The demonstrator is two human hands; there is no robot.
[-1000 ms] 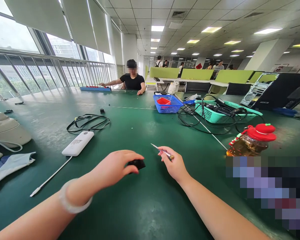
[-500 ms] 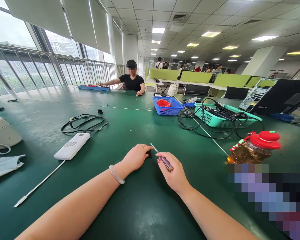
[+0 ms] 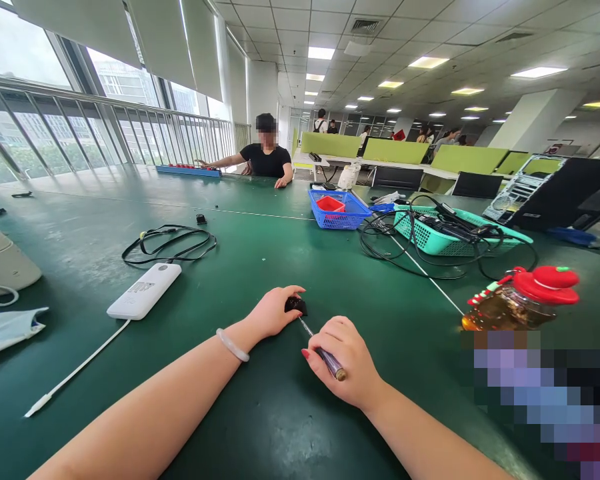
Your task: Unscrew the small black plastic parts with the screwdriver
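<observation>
My left hand (image 3: pixel 276 312) rests on the green table (image 3: pixel 260 413), its fingers closed around a small black block-like part (image 3: pixel 296 306). What that part is I cannot make out. My right hand (image 3: pixel 347 360) grips a screwdriver (image 3: pixel 330 363) with a translucent purplish handle and a thin metal shaft. The handle's end points toward me. The screwdriver's tip is at the near edge of the black part, close to my left fingertips; whether it touches is too small to tell.
Left of my hands lie a white power bank (image 3: pixel 145 291) with a cable and a coiled black cord (image 3: pixel 170 243). To the right stand a red-lidded bottle (image 3: pixel 515 303), a blue basket (image 3: pixel 339 217) and a teal basket (image 3: pixel 430 240) of cables. A person (image 3: pixel 266 160) sits across the table.
My right hand has moved nearer to me, and the screwdriver's tip has come down from above the left fingers to the black part's near side. More of the black part shows.
</observation>
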